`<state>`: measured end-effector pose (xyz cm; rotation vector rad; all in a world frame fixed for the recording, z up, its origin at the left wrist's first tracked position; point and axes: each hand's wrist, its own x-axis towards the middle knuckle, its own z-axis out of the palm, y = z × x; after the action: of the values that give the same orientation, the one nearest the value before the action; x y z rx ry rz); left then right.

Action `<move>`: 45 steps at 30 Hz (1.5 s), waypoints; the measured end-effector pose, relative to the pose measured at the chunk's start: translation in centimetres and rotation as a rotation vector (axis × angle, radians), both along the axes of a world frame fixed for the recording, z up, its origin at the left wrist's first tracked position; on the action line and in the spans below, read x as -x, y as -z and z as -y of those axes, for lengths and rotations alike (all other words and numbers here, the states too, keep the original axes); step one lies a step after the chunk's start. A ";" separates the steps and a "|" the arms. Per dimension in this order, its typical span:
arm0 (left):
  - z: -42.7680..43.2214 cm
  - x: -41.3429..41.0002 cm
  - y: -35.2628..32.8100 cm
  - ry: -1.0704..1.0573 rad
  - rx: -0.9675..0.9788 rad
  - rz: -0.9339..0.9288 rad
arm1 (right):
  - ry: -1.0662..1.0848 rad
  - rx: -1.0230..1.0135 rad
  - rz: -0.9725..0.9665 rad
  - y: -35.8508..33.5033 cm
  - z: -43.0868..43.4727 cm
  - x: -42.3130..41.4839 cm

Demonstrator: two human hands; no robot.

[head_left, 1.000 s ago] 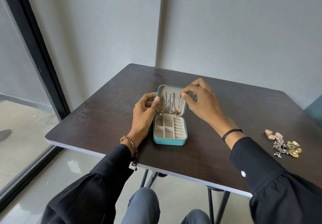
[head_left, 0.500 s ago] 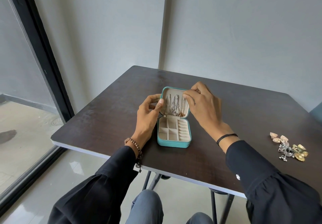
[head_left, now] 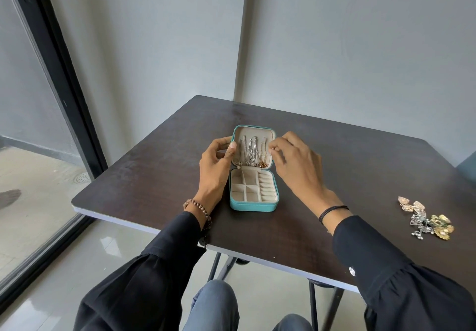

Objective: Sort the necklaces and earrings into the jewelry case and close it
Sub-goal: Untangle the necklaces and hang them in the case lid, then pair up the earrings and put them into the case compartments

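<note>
1. Three or so necklaces (head_left: pixel 252 151) hung in the raised lid of the teal jewelry case (head_left: pixel 253 205), chains running 12 to 6 o'clock, pendants gathered at the bottom by the hinge.
2. Sat open at the middle of the desk (head_left: pixel 144 176), tray side nearer the body; all tray compartments looked bare.
3. Left hand (head_left: pixel 215 173) braced the lid's 9 o'clock edge, thumb pressed to the rim, fingers curled behind; grasped the lid only.
4. Right hand (head_left: pixel 296 165) hovered at the lid's 3 o'clock edge, thumb and forefinger pinched beside the gold chain; could not tell whether anything was actually held in the pinch.
5. Earrings (head_left: pixel 426 218) lay in a loose pile toward 4 o'clock, well apart from the case, near the desk's right side.
6. Judged the necklace step about finished and the earrings next: pile lay on the right hand's side, so that hand was the nearer one for the reach, then back to the tray at 9 o'clock of the pile.
</note>
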<state>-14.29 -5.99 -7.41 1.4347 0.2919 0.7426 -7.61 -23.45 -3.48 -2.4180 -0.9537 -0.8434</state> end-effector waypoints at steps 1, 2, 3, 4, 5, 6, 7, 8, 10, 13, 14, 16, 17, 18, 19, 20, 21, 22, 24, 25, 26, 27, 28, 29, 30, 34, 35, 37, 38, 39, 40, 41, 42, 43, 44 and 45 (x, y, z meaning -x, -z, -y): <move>0.0 0.0 0.1 -0.015 -0.005 -0.006 | -0.014 0.015 -0.046 0.4 0.1 0.2; 0.0 -0.1 0.1 -0.037 -0.015 -0.016 | -0.025 0.032 -0.096 0.8 0.3 0.4; 0.0 -0.2 0.2 -0.060 -0.027 -0.029 | -0.034 0.048 -0.145 1.1 0.4 0.7; -0.1 -0.2 0.2 -0.082 -0.042 -0.047 | -0.041 0.055 -0.188 1.3 0.5 1.0; -0.1 -0.2 0.2 -0.100 -0.054 -0.066 | -0.047 0.052 -0.226 1.5 0.6 1.3; -0.1 -0.2 0.1 -0.113 -0.062 -0.085 | -0.051 0.044 -0.259 1.6 0.7 1.6; -0.2 -0.1 0.0 -0.125 -0.069 -0.109 | -0.053 0.038 -0.287 1.6 0.7 1.9; -0.3 0.0 -0.1 -0.132 -0.079 -0.131 | -0.055 0.034 -0.309 1.6 0.8 2.1; -0.3 0.6 -0.3 -0.126 -0.092 -0.153 | -0.058 0.016 -0.345 1.5 0.9 2.5; -0.2 1.6 -0.5 -0.105 -0.091 -0.167 | -0.058 -0.024 -0.403 1.4 1.0 2.6; -0.1 1.9 -0.7 -0.091 -0.093 -0.179 | -0.061 -0.034 -0.422 1.3 1.1 2.6; 0.2 2.4 -1.1 -0.061 -0.090 -0.207 | -0.068 -0.042 -0.448 1.2 1.2 2.8; 0.3 2.5 -1.3 -0.049 -0.092 -0.221 | -0.067 -0.040 -0.456 1.1 1.3 2.9; 0.5 2.7 -1.7 -0.037 -0.104 -0.235 | -0.064 -0.040 -0.459 0.9 1.4 3.1; 0.6 2.8 -2.1 -0.028 -0.131 -0.250 | -0.060 -0.044 -0.462 0.8 1.6 3.2; 0.9 2.9 -2.6 -0.021 -0.167 -0.268 | -0.057 -0.047 -0.464 0.6 1.7 3.4; 1.2 3.0 -3.1 -0.015 -0.211 -0.286 | -0.055 -0.049 -0.465 0.4 1.8 3.5; 1.5 3.1 -3.7 -0.009 -0.257 -0.302 | -0.051 -0.051 -0.466 0.2 1.9 3.7; 2.3 3.3 -4.7 0.003 -0.339 -0.322 | -0.040 -0.064 -0.466 -0.1 2.5 4.0; 2.9 3.4 -5.1 0.009 -0.370 -0.329 | -0.033 -0.074 -0.468 -0.3 2.8 4.1; 3.5 3.5 -5.5 0.015 -0.398 -0.334 | -0.029 -0.083 -0.471 -0.5 3.2 4.3; 4.1 3.5 -5.8 0.025 -0.425 -0.341 | -0.026 -0.091 -0.472 -0.6 3.6 4.5; 4.8 3.6 -6.1 0.041 -0.451 -0.342 | -0.020 -0.102 -0.471 -0.8 4.2 4.7; 5.6 3.6 -6.3 0.060 -0.469 -0.338 | -0.012 -0.113 -0.470 -0.9 4.9 4.9; 6.4 3.6 -6.5 0.079 -0.476 -0.327 | -0.008 -0.122 -0.474 -1.0 5.5 5.1; 9.9 3.5 -7.1 0.170 -0.525 -0.266 | 0.040 -0.163 -0.485 -1.3 8.6 5.8; 11.0 3.4 -7.2 0.193 -0.540 -0.256 | 0.059 -0.175 -0.488 -1.2 9.6 6.0; 13.0 3.1 -7.4 0.232 -0.563 -0.252 | 0.087 -0.203 -0.487 -1.2 11.5 6.3; 14.1 2.8 -7.4 0.258 -0.575 -0.257 | 0.106 -0.216 -0.481 -1.1 12.6 6.4; 15.1 2.6 -7.4 0.284 -0.586 -0.263 | 0.126 -0.226 -0.476 -1.1 13.6 6.6; 16.2 2.3 -7.2 0.315 -0.595 -0.265 | 0.147 -0.237 -0.475 -1.1 14.7 6.7; 17.4 2.0 -7.0 0.346 -0.598 -0.268 | 0.162 -0.250 -0.471 -1.1 15.9 6.9; 18.4 1.8 -6.8 0.376 -0.600 -0.272 | 0.173 -0.261 -0.469 -1.0 16.9 6.9; 19.6 1.5 -6.5 0.410 -0.607 -0.277 | 0.188 -0.271 -0.463 -0.9 18.1 7.1; 20.7 1.2 -6.2 0.441 -0.618 -0.281 | 0.204 -0.279 -0.454 -0.8 19.1 7.1; 21.9 0.9 -5.9 0.474 -0.632 -0.281 | 0.222 -0.285 -0.441 -0.7 20.2 7.0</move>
<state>-15.18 -27.86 -1.51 2.1141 -0.0896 0.2395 -14.63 -43.68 -2.80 -2.3383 -0.3784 -0.4427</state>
